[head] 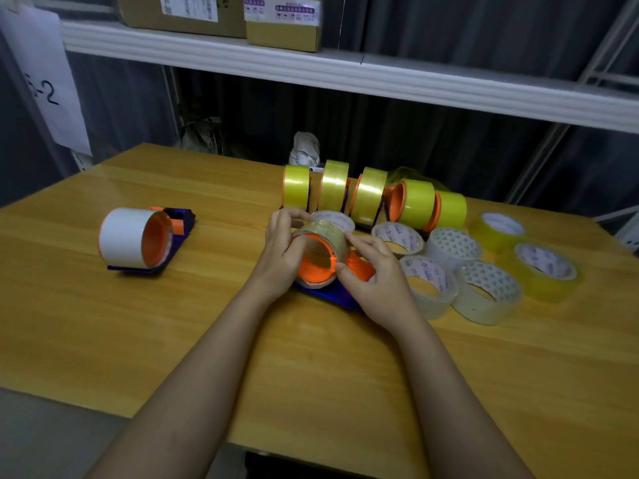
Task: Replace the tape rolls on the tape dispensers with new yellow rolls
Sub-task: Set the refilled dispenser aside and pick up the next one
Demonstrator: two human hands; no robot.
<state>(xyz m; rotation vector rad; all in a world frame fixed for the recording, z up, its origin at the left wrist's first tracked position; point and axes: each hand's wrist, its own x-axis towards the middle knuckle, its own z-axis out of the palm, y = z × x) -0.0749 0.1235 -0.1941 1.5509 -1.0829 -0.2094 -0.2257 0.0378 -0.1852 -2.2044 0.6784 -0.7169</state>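
Both hands work on one dispenser [332, 293] at the middle of the table [173, 305]. The left hand [281, 257] curls round the far side of the clear roll [326, 238] sitting on the orange hub [316, 267], fingers [294, 214] hooked over its top. The right hand [375, 283] has its fingers pinching the roll's near edge, thumb against the hub rim.

The roll seems to be coming off the hub, and that is where trouble lies. The blue base rests on the table with nothing pinning it, so a hard pull could lift or skid the whole dispenser into the used rolls [449, 271] lying just beside the right hand. A loose tape end could also stick to fingers or the hub; whether one is free cannot be told.

Five yellow rolls [370, 195] already stand on dispensers in a row behind. Two loose yellow ones [539, 267] lie at the far right. The white roll's dispenser [138, 238] waits at left, untouched.
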